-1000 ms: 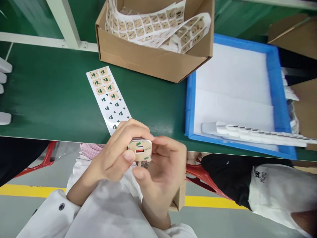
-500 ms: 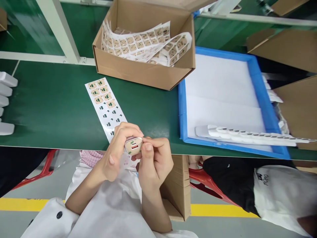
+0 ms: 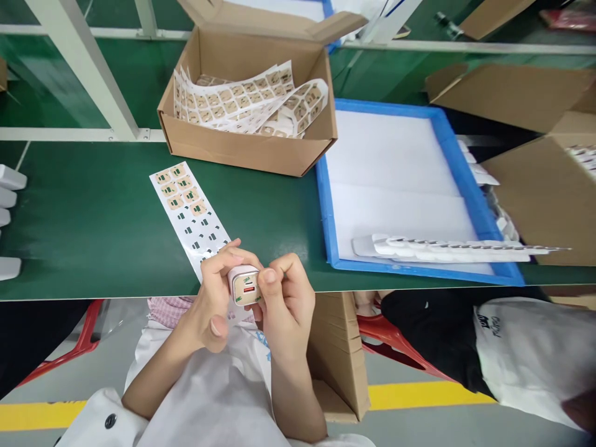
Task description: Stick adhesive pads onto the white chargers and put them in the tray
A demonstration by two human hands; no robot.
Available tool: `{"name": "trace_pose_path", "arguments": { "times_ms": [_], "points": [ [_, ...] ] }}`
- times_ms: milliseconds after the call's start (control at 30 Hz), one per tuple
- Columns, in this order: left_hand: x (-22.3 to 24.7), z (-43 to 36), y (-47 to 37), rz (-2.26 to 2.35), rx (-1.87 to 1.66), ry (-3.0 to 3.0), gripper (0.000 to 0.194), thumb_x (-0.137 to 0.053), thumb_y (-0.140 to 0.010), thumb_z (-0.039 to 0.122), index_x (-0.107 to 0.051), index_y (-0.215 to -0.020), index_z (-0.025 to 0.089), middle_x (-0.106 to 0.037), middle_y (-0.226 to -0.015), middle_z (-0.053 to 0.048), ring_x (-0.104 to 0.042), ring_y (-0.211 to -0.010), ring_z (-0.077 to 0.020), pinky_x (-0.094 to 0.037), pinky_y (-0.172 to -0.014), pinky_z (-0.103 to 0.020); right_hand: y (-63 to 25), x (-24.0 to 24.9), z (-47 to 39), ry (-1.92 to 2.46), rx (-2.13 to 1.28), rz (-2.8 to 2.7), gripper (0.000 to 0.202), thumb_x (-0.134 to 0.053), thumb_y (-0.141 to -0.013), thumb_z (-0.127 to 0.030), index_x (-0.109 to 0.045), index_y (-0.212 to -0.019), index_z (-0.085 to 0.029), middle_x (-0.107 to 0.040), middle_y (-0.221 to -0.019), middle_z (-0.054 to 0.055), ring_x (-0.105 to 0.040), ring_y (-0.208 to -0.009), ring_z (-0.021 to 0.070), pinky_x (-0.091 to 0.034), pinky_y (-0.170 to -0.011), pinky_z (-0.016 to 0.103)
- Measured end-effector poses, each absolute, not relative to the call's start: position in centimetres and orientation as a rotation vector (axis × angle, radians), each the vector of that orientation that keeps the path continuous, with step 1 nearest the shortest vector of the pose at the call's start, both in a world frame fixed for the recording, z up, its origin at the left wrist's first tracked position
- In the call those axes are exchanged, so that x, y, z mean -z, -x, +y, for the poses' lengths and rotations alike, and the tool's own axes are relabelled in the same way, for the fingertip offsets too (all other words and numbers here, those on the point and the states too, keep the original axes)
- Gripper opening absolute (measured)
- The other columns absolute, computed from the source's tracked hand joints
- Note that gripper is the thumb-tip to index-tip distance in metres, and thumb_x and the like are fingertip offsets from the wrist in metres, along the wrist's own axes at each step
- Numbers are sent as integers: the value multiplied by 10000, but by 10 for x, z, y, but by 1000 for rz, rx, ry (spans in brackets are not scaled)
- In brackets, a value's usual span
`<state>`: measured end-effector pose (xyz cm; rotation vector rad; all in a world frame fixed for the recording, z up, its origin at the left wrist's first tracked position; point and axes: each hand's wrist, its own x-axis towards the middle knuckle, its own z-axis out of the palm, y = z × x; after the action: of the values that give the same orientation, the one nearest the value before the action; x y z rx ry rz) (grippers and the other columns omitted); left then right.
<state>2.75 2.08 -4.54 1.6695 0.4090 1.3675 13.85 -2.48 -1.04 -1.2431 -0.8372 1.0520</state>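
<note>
A small white charger [image 3: 244,287] with a tan sticker on its port face is held at the table's front edge. My left hand [image 3: 215,298] wraps its fingers round the charger from the left and behind. On its right side, my right hand [image 3: 287,301] pinches at the charger's edge with thumb and index finger. Behind my hands lies a white sticker sheet [image 3: 179,214], tan stickers at its far end and bare backing with small green marks nearer me.
An open cardboard box [image 3: 246,152] full of sticker sheets stands behind. A blue-rimmed tray [image 3: 328,211] holds a row of white pieces [image 3: 437,248] at the right. White blocks [image 3: 9,268] lie far left. A seated person [image 3: 521,354] is at the right.
The view has shifted, so the box and tray appear further left. The charger's port face has turned more towards the camera, with both hands still at it.
</note>
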Motion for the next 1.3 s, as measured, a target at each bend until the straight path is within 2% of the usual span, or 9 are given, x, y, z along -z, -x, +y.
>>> {"name": "trace_pose_path", "arguments": {
  "times_ms": [100,200,267,400,500,667,833,933,1300],
  "points": [
    [49,20,-29,414,-1366,-1661,613,-355,-1031,748,-333,-1465,315,-664,-1098,-45,-706,-1000,-248,-298,-1244,-684,-140,13,-23,1209,-1119,-784,405,-618,-1018,-561,-411,-819,-275,-430,-530,-111,-330,-398,89,-264,-379,219],
    [51,21,-31,458,-1377,-1703,637,-322,-1029,765,-335,-1479,314,-652,-1079,-40,-700,-959,-236,-333,-1224,-675,-140,7,-20,1279,-1107,-846,496,-803,-852,-591,-423,-842,-272,-460,-558,-115,-323,-440,78,-254,-404,208],
    [53,22,-33,468,-1387,-1758,696,-283,-1012,804,-341,-1495,307,-636,-1047,-34,-688,-927,-231,-368,-1200,-660,-140,2,-18,1345,-1082,-867,535,-846,-804,-580,-410,-827,-270,-422,-553,-124,-302,-461,74,-250,-422,204],
    [57,23,-35,459,-1429,-1797,762,-340,-968,854,-355,-1501,309,-627,-984,-22,-681,-951,-250,-413,-1155,-629,-140,2,-14,1288,-1098,-849,438,-660,-966,-609,-428,-825,-265,-404,-541,-113,-326,-457,85,-308,-440,212],
    [54,22,-37,482,-1404,-1736,693,-341,-996,815,-350,-1491,331,-649,-1016,-33,-672,-974,-250,-433,-1128,-600,-142,6,-11,1230,-1097,-797,417,-587,-1016,-612,-455,-833,-262,-379,-544,-109,-301,-448,85,-283,-414,206],
    [38,17,-39,559,-1333,-1621,493,-418,-1049,664,-481,-1391,315,-646,-1096,-57,-646,-1006,-243,-468,-1106,-538,-146,7,-11,1101,-1122,-584,468,-634,-979,-630,-404,-782,-273,-263,-541,-121,-199,-427,85,-215,-360,204],
    [25,12,-40,608,-1131,-1593,399,-444,-1066,545,-617,-1293,266,-617,-1159,-96,-601,-1141,-275,-532,-967,-432,-154,3,-15,1002,-1136,-495,475,-678,-963,-594,-404,-757,-265,-228,-508,-136,-156,-419,74,-204,-368,187],
    [20,10,-44,571,-1144,-1611,328,-460,-1071,484,-639,-1241,267,-628,-1120,-78,-607,-1083,-257,-515,-998,-436,-158,0,-19,964,-1125,-467,461,-688,-966,-561,-412,-752,-260,-244,-495,-141,-148,-418,68,-210,-377,178],
    [-1,-3,-66,700,-1386,-1506,256,-509,-1083,317,-754,-1042,256,-683,-981,-47,-659,-947,-214,-541,-818,-353,-149,-1,-28,940,-1033,-398,462,-657,-963,-567,-483,-689,-238,-287,-464,-122,-153,-390,62,-194,-345,182]
  ]
}}
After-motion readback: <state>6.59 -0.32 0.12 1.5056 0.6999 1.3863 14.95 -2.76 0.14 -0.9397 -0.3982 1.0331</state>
